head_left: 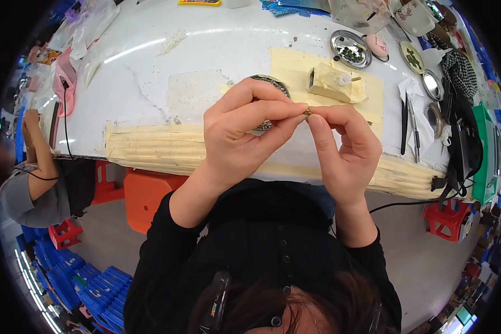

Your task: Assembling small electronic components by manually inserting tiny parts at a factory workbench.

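While the left hand point(236, 125) and right hand point(349, 147) pinched a tiny gold-toned piece point(307, 112) between their fingertips over the white table point(117, 83), I judged it light, stiff, easy to drop; outer edges, thumb against forefinger, looked the best hold.

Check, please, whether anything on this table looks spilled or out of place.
Possibly the small white bits: they lie loose on the white tabletop, toward its far side, while the dark pieces mostly sit in a round metal dish.
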Demonstrator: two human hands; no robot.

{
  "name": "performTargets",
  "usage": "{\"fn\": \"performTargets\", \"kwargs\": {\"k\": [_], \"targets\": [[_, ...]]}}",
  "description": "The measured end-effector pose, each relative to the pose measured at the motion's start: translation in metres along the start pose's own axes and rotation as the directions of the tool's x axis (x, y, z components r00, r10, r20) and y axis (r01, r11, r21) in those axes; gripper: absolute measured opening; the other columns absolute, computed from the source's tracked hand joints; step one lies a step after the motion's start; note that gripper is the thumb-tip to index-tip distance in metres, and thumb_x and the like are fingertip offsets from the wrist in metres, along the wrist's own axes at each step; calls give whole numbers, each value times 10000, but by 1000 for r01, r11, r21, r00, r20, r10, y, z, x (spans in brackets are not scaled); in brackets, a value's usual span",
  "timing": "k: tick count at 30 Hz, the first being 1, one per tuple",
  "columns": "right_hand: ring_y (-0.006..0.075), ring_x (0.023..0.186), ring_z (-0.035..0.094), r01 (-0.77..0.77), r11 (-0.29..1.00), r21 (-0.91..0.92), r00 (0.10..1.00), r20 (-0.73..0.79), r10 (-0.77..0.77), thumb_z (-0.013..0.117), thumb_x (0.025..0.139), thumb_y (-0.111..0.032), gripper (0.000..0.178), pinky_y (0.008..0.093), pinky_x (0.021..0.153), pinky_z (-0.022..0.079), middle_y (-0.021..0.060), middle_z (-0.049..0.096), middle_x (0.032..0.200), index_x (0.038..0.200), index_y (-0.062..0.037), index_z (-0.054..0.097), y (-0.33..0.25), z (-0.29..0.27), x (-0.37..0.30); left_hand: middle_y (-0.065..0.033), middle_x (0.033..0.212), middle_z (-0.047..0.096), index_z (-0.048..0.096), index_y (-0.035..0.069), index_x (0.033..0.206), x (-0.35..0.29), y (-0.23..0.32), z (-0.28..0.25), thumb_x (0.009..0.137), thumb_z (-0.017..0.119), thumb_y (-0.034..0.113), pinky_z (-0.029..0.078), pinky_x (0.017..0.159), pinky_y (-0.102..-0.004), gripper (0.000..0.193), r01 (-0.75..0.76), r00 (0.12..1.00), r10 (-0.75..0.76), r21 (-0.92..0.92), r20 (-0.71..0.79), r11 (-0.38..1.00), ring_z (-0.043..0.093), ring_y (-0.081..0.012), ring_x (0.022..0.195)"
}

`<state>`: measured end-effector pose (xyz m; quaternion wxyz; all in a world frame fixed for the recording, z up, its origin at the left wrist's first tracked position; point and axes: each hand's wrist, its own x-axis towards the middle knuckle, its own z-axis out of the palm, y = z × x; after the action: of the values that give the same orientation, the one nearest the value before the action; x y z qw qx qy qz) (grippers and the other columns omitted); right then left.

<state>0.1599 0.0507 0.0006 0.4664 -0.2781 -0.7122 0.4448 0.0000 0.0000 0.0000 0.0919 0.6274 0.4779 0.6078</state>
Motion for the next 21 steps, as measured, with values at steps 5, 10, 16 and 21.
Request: {"fn": "performTargets", "kwargs": {"k": [5,10,16,21], "targets": [[88,770,609,-303,845,440,953,148,265,627,922,-74,135,234,721,497,59,676,844,969,49,657,-1,-1,2,-54,856,633,747,36,909,3,-1,-2,718,746,-71,512,593,-235,219,-45,998,48,-77,37,996,618,-131,720],[96,765,621,-248,907,341,969,81,234,614,925,-61,133,237,722,501,68,684,861,974,54,660,-6,0,0,-53,854,635,747,38,916,2,0,-1,720,743,-74,514,597,-233,225,-13,1000,13,-2,8,1000,623,-131,718],[96,742,623,68,996,-57,996,-47,-71,633,907,-45,112,236,701,508,73,693,859,958,45,677,-3,4,-1,-53,850,633,747,41,922,0,1,1,719,740,-75,514,597,-231,234,23,999,-23,12,-22,1000,623,-129,716],[98,737,617,-192,943,274,981,48,186,623,924,-61,122,240,696,507,71,685,842,960,46,669,-1,1,-1,-52,849,633,747,40,914,3,0,-1,717,745,-69,514,591,-233,225,-43,999,43,-6,20,999,622,-135,723]]}}
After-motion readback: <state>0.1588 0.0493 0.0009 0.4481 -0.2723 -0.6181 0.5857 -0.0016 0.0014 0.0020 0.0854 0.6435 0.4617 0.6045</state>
